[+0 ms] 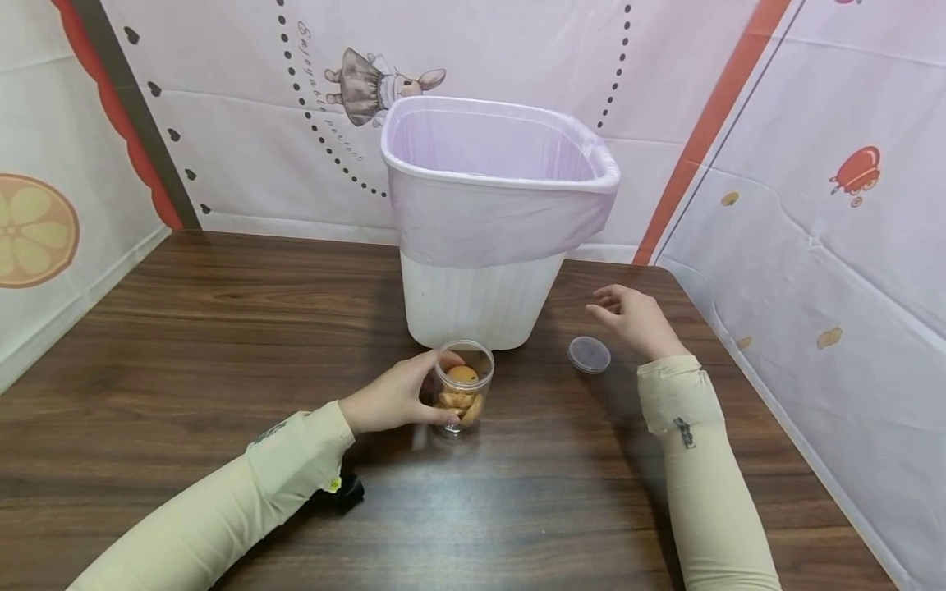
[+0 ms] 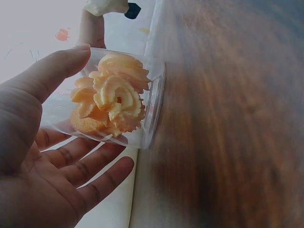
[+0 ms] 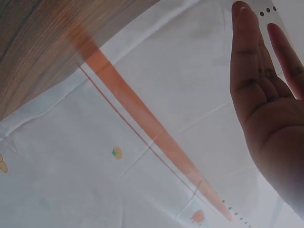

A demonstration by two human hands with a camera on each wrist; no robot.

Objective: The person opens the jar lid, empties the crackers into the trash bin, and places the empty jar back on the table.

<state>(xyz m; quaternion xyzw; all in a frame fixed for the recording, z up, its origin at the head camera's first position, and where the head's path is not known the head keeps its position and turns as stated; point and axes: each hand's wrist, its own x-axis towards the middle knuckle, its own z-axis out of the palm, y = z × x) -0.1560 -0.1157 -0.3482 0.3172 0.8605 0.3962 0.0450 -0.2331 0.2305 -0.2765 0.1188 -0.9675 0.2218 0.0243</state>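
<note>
A clear plastic jar [image 1: 473,402] with several golden cookies [image 2: 118,97] inside stands upright, its top uncovered, in front of the bin. My left hand [image 1: 395,396] grips it from the left, thumb on the near side and fingers around the far side. In the left wrist view the thumb and fingers lie along the jar's clear wall. My right hand [image 1: 634,320] is raised at the right with relaxed fingers, holding nothing. Just below and left of it lies a round clear lid [image 1: 589,355] on the table. The right wrist view shows the same hand [image 3: 270,104] with fingers extended.
A tall white bin [image 1: 480,300] with a pale purple liner [image 1: 502,222] stands behind the jar. The dark wood table [image 1: 222,353] meets printed cloth walls at the back and sides. Something small and black [image 1: 349,492] shows beneath the left sleeve.
</note>
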